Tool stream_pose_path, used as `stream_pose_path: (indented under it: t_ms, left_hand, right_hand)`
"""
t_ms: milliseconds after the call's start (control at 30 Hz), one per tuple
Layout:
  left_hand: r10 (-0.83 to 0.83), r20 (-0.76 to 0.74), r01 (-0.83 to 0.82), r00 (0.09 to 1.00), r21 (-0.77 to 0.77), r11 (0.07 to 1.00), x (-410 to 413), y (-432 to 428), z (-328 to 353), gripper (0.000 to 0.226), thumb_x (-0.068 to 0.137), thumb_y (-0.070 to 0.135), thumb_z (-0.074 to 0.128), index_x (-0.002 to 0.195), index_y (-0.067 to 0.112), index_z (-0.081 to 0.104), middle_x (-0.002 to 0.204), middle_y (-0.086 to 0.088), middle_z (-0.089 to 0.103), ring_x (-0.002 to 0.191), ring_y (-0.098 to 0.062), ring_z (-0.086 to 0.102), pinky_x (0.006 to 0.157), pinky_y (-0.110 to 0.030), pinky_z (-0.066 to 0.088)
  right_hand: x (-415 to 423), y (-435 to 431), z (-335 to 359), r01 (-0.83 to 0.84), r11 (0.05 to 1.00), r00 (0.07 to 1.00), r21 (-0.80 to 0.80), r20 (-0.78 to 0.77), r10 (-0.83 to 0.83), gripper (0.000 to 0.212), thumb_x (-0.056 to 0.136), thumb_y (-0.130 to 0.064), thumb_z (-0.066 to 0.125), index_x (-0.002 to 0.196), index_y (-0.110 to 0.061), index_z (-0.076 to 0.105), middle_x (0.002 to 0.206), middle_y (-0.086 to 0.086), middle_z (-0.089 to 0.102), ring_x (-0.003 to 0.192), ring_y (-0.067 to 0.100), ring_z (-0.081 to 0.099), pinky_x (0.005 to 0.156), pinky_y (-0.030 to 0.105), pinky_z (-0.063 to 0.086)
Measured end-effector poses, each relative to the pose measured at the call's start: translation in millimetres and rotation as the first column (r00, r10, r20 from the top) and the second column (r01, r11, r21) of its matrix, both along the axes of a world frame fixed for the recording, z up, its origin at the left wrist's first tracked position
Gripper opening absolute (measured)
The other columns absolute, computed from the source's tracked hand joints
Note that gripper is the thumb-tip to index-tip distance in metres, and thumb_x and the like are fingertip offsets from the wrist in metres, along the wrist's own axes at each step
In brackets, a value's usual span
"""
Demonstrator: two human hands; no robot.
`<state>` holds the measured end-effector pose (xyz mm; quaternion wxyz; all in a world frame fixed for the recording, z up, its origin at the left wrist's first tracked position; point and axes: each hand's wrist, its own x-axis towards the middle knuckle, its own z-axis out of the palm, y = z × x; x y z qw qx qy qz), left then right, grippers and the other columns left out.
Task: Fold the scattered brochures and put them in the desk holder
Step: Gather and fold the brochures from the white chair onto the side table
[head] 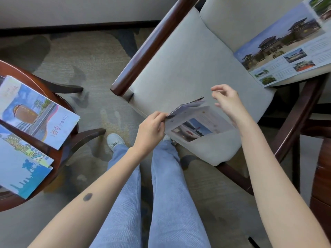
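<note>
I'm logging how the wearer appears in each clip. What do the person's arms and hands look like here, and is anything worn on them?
Both arms are bare up to the frame edge: no sleeves in view. The left hand and right hand show no gloves, rings, watch or bracelets. The left forearm carries one dark oval mark on its inner side.

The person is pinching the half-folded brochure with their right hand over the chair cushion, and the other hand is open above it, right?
Not quite. The head view shows the left hand pinching the half-folded brochure at its folded edge. It is the right hand that is open above it. The rest is right: the brochure is over the chair cushion.
</note>
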<state>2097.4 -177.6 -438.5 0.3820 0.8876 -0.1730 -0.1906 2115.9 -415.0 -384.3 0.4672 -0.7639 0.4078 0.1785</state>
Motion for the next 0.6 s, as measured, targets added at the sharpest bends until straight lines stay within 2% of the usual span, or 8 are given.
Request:
stream_pose_path:
  t_ms: [67, 100, 233, 333, 400, 467, 533, 600]
  left_hand:
    - [0.020, -0.029, -0.019, 0.999, 0.013, 1.000, 3.6, 6.1, -2.7, 0.030, 0.085, 0.000, 0.047, 0.108, 0.011, 0.063, 0.099, -0.004, 0.063, 0.093, -0.022, 0.058, 0.072, -0.025, 0.040]
    - [0.036, -0.047, -0.036, 0.998, 0.006, 0.999, 5.7, 8.8, -3.1, 0.030, 0.086, 0.000, 0.047, 0.108, 0.010, 0.064, 0.099, -0.005, 0.063, 0.095, -0.023, 0.059, 0.075, -0.026, 0.041]
    - [0.093, -0.080, -0.095, 0.992, -0.032, 0.995, 14.0, 16.6, -0.2, 0.027, 0.087, -0.003, 0.049, 0.108, 0.006, 0.066, 0.101, -0.009, 0.064, 0.099, -0.026, 0.059, 0.084, -0.032, 0.044]
    - [0.104, -0.087, -0.110, 0.991, -0.074, 0.991, 18.9, 20.1, 5.6, 0.027, 0.088, -0.003, 0.049, 0.108, 0.005, 0.065, 0.101, -0.009, 0.065, 0.099, -0.025, 0.059, 0.087, -0.032, 0.045]
    - [0.090, -0.084, -0.097, 0.992, -0.083, 0.992, 20.3, 21.8, 8.3, 0.028, 0.088, -0.003, 0.048, 0.108, 0.005, 0.066, 0.102, -0.008, 0.065, 0.100, -0.023, 0.059, 0.088, -0.032, 0.045]
    - [0.082, -0.069, -0.087, 0.994, -0.081, 0.993, 21.1, 22.5, 9.0, 0.027, 0.089, -0.002, 0.049, 0.108, 0.006, 0.066, 0.103, -0.007, 0.065, 0.100, -0.022, 0.059, 0.088, -0.031, 0.045]
    - [0.079, -0.045, -0.082, 0.996, -0.074, 0.994, 20.2, 23.0, 9.6, 0.026, 0.088, -0.002, 0.051, 0.107, 0.007, 0.067, 0.101, -0.006, 0.065, 0.098, -0.024, 0.059, 0.086, -0.030, 0.045]
    - [0.033, -0.009, -0.034, 0.999, -0.060, 0.998, 17.1, 23.8, 9.9, 0.027, 0.086, -0.002, 0.054, 0.107, 0.010, 0.068, 0.101, -0.006, 0.066, 0.096, -0.025, 0.060, 0.082, -0.033, 0.048]
  right_hand:
    - [-10.7, -14.9, -5.1, -0.258, 0.949, 0.966, -0.181, -0.073, 0.248, 0.031, 0.086, -0.010, 0.049, 0.115, -0.021, 0.057, 0.116, 0.000, 0.056, 0.112, 0.015, 0.049, 0.095, 0.028, 0.037]
    - [-16.5, -19.0, -10.1, -0.332, 0.922, 0.942, -0.200, -0.126, 0.312, 0.037, 0.085, -0.010, 0.049, 0.119, -0.023, 0.055, 0.126, 0.002, 0.052, 0.119, 0.016, 0.047, 0.099, 0.030, 0.034]
    - [-40.3, -22.6, -43.2, -0.432, 0.900, 0.856, -0.055, -0.338, 0.390, 0.064, 0.082, -0.013, 0.057, 0.140, -0.023, 0.032, 0.147, 0.011, 0.035, 0.135, 0.027, 0.035, 0.112, 0.044, 0.028]
    - [-51.8, -17.9, -63.4, -0.410, 0.912, 0.846, -0.022, -0.382, 0.371, 0.077, 0.079, -0.017, 0.065, 0.144, -0.023, 0.024, 0.147, 0.012, 0.035, 0.136, 0.029, 0.034, 0.111, 0.048, 0.028]
    - [-55.3, -11.6, -73.1, -0.399, 0.917, 0.859, -0.006, -0.353, 0.371, 0.074, 0.078, -0.019, 0.066, 0.142, -0.023, 0.028, 0.143, 0.010, 0.042, 0.132, 0.029, 0.039, 0.110, 0.048, 0.030]
    - [-56.1, -6.6, -77.9, -0.475, 0.877, 0.835, -0.073, -0.354, 0.422, 0.059, 0.080, -0.024, 0.064, 0.134, -0.025, 0.040, 0.133, 0.008, 0.053, 0.126, 0.028, 0.044, 0.105, 0.043, 0.034]
    - [-54.1, -3.8, -77.5, -0.532, 0.832, 0.810, -0.154, -0.378, 0.448, 0.036, 0.085, -0.027, 0.058, 0.119, -0.021, 0.056, 0.119, 0.008, 0.063, 0.114, 0.030, 0.053, 0.090, 0.035, 0.037]
    - [-51.3, -0.1, -73.5, -0.425, 0.901, 0.869, -0.087, -0.319, 0.379, 0.026, 0.089, -0.024, 0.053, 0.106, -0.006, 0.062, 0.105, 0.015, 0.067, 0.094, 0.030, 0.059, 0.075, 0.032, 0.038]
